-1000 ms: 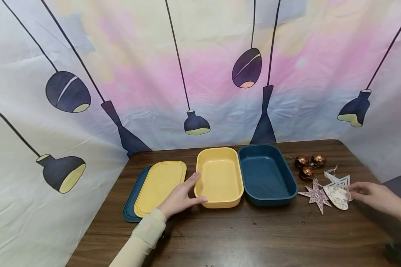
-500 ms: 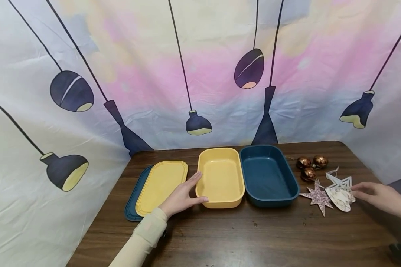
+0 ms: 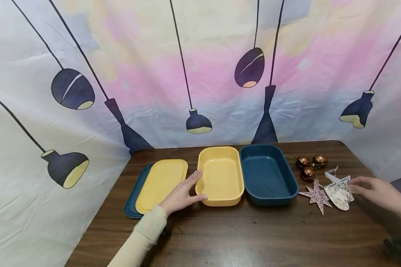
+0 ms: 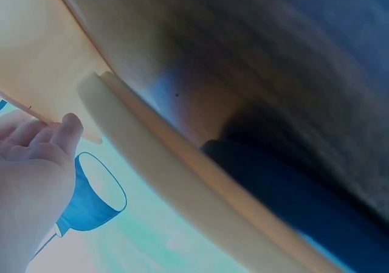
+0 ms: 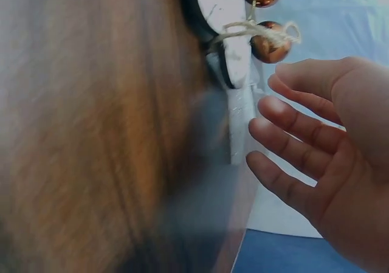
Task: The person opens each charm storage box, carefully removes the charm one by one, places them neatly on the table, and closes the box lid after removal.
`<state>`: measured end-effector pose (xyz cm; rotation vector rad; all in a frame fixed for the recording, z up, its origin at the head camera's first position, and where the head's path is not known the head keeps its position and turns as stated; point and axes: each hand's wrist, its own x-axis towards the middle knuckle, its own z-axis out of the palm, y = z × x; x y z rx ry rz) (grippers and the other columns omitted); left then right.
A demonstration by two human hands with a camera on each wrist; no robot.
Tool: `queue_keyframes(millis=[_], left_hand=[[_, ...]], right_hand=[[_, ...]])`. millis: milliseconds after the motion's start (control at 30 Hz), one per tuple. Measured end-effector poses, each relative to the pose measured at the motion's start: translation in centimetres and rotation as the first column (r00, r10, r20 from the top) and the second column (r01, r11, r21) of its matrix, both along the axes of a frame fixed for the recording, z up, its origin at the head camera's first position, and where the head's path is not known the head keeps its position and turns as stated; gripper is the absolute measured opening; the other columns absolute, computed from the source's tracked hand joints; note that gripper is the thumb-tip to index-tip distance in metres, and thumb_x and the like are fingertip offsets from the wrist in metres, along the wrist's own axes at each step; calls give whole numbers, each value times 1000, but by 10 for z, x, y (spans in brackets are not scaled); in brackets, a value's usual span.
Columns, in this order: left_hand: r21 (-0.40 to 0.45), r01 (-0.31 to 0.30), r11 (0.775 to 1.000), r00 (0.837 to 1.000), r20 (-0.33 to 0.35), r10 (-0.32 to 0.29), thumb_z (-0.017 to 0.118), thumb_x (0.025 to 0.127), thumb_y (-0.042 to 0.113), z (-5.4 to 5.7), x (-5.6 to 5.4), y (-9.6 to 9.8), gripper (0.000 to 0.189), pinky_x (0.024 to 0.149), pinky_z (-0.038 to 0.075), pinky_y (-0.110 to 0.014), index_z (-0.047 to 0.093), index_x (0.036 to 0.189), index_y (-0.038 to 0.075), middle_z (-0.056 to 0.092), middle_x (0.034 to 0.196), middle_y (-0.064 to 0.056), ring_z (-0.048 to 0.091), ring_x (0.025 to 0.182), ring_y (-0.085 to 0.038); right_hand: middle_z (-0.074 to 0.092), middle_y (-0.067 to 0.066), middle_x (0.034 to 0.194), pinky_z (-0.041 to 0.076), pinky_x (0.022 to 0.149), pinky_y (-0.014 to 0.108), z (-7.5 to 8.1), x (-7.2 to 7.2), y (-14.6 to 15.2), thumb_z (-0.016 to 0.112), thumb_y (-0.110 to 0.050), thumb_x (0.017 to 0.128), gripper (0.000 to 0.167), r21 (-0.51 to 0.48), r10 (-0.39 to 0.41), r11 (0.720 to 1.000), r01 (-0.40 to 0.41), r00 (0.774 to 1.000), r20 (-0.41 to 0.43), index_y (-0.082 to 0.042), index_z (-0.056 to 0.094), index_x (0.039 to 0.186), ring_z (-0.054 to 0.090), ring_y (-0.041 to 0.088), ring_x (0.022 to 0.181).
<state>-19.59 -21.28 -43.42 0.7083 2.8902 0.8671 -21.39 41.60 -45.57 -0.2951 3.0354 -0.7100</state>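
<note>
My left hand [image 3: 183, 193] rests its spread fingers and thumb against the left side of a yellow rectangular box [image 3: 220, 176]. In the left wrist view, the fingers [image 4: 67, 136] lie along the pale box wall. A dark blue box [image 3: 269, 174] stands right beside the yellow one. On the right, my right hand [image 3: 374, 191] hovers next to a white heart-shaped ornament [image 3: 339, 196]. Its fingers [image 5: 292, 142] are loosely bent, with nothing between them in the right wrist view. A white openwork star [image 3: 342, 181] and a pink glittery star [image 3: 318, 196] lie against the heart.
Several copper baubles [image 3: 308, 173] are grouped behind the stars. Left of the yellow box, a yellow lid [image 3: 162, 181] overlaps a dark blue lid [image 3: 133, 207]. All lie on a brown wooden table [image 3: 254, 237], with a printed curtain [image 3: 147, 74] behind.
The view shifts slightly. My right hand has lifted a little beside the white heart. The left hand stays at the yellow box, and the ornaments keep their places.
</note>
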Motion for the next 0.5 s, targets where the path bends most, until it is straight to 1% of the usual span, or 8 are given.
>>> queue_keyframes(millis=[100,200,267,367,400,433,500], left_hand=[[10,5,1000,1000,-1,-5,68,89,61,-1,-4,-1,95,118,29,-46,27,161,16,20,166,1,22,151,-17],[25,7,1000,1000,-4,-7,67,90,60,-1,-5,-2,92,118,29,-46,28,161,17,19,166,2,21,151,-17],[41,5,999,1000,-6,-4,66,91,60,-1,-5,-3,90,119,28,-47,28,161,16,19,167,2,20,151,-18],[71,-19,997,1000,16,18,65,90,61,0,-4,-6,90,119,27,-49,29,161,19,20,167,3,18,152,-16],[83,-26,996,999,21,24,66,90,61,0,-4,-7,90,119,26,-50,29,161,19,20,167,2,18,152,-17],[84,-35,996,999,23,33,66,90,62,0,-3,-8,90,119,26,-50,30,161,20,20,167,3,18,152,-17],[73,-49,996,999,18,47,65,89,64,0,-4,-12,91,119,26,-50,30,161,20,20,167,3,19,152,-17]], right_hand=[[62,39,114,48,72,63,6,-3,-5,58,-31,104,44,-22,-3,1000,2,999,-38,10,66,115,56,61,102],[62,38,115,49,72,63,13,-7,-15,57,-30,104,43,-40,5,999,-9,997,-79,10,65,117,57,60,103],[62,37,117,49,73,63,19,-10,-22,57,-30,105,42,-56,22,998,-27,996,-90,9,64,120,57,59,104],[61,37,121,48,76,65,28,-14,-34,55,-30,105,42,-74,48,996,-55,994,-99,6,64,125,57,58,106],[60,36,122,48,77,65,30,-15,-39,55,-30,106,42,-83,57,994,-65,994,-96,6,63,126,57,58,107],[60,36,124,48,77,64,33,-16,-43,55,-30,106,41,-90,66,993,-75,993,-100,5,63,127,57,56,107],[61,34,124,50,75,57,36,-18,-51,55,-30,106,41,-96,74,992,-84,991,-109,4,63,127,59,52,105]])
